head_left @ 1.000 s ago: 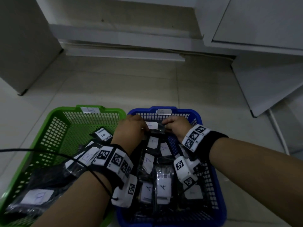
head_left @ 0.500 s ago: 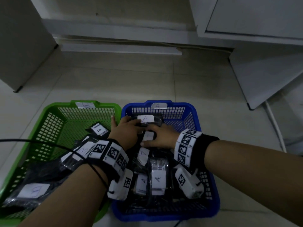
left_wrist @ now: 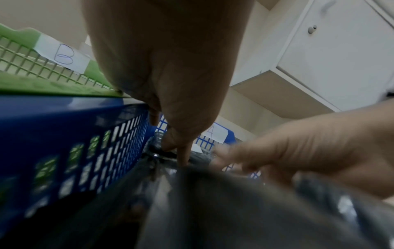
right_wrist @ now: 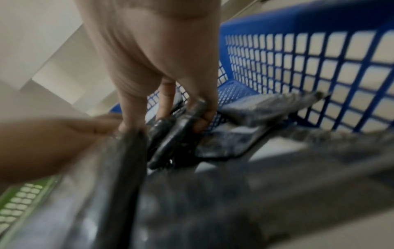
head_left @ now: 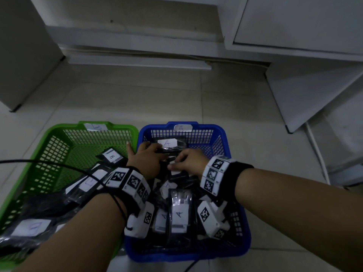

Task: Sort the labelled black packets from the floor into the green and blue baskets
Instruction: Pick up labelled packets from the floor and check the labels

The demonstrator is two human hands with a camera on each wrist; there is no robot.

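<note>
1. Head view: we see both hands inside the blue basket [head_left: 225, 138], among the black packets [head_left: 177, 213] marked A.
2. Our left hand [head_left: 146, 161] rests fingers-down on the packets.
3. Our right hand [right_wrist: 162, 70] pinches a packet just under it.
4. Beside our left hand, the green basket [head_left: 59, 138] holds B packets [head_left: 112, 156].

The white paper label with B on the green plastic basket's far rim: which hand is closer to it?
Left. The left hand lies by the wall between the baskets, below that label; the right hand is further right, inside the blue plastic basket.
</note>
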